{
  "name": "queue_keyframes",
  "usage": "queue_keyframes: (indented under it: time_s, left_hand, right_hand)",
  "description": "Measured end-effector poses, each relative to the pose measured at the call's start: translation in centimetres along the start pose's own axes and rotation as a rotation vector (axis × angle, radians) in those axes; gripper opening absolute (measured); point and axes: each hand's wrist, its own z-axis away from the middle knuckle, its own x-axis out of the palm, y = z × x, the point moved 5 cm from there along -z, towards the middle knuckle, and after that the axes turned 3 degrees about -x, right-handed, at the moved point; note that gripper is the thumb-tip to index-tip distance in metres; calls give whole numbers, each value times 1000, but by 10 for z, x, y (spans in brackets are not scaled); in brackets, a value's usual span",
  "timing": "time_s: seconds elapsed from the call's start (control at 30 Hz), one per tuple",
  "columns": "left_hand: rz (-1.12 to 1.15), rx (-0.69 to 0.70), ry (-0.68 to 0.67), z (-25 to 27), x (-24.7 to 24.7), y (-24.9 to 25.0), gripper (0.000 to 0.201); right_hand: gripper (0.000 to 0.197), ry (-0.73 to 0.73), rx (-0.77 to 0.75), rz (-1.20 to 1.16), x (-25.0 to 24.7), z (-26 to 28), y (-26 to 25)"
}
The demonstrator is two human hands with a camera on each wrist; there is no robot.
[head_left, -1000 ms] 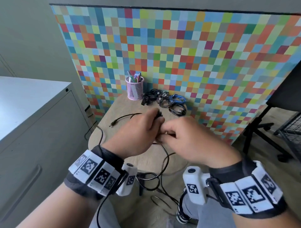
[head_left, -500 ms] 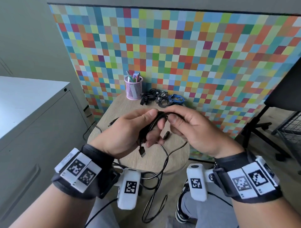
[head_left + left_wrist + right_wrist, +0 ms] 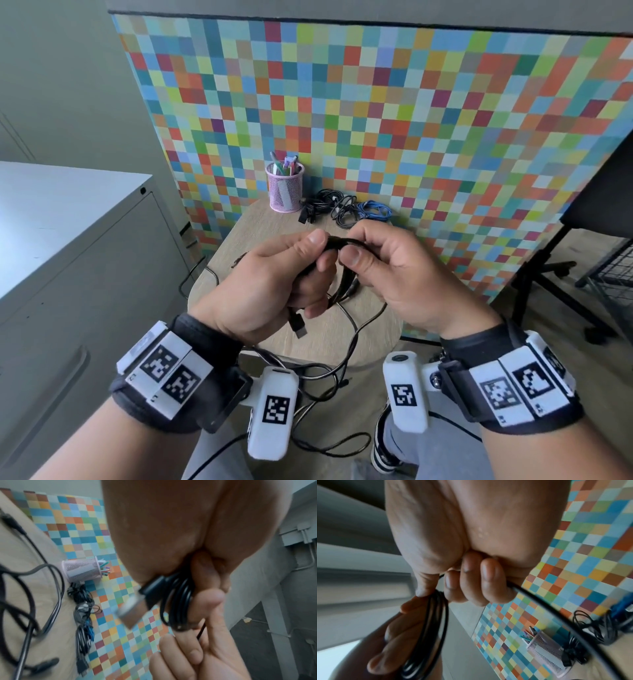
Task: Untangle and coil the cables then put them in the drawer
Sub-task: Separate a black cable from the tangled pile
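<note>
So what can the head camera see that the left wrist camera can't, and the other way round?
Only the head view shows the grey cabinet, the chair, both wrist bands, and loose cable hanging off the table toward the floor.

Only the left wrist view shows, up close though blurred, the USB plug sticking out under the left hand, with black loops packed against its fingers.

Both show the left hand and right hand gripping the black cable, the pink pen cup, the bundled cables beside it, and the checkered wall.
</note>
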Motion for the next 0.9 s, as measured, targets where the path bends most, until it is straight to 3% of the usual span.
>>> queue_keyframes:
  time_s: [0.1,0.17,0.3,0.4,0.47,0.6,0.67,0.7,0.77,0.9]
  left_hand:
    - [105,50,136,1,-9,8,38]
    - [137,139,250,2,-19,17,39]
    - [232,285,384,0,-22,25,38]
    - [200,340,350,-6,-12,23,35]
    - [13,336,352,-7,-6,20,30]
    - [-969,257,348,-8,-3,9,21]
    - [-1283,216,302,-10,-4,2,25]
    - [-1325,189,293,-10,-4,1,30]
    - [-1345,135,265,-12,-5,-2,36]
    - [-1307,14,174,-10,-9,-10,41]
  right_hand:
    - [14,130,119,-252,-13,7,8]
    - [11,225,152,-286,-23,11,14]
    - [16,303,129,266,-28,7,33]
    - [32,159,164,551,-4,5,40]
    - [24,75,202,609,17,6,36]
    - [12,-88,212,705,39,5,10]
    - [24,-129,245,698,33,6,7]
    - [29,-154,258,688,29,7,5]
    - [19,-147,263,617,20,11,2]
    - [22,71,225,467,-18,14,-2]
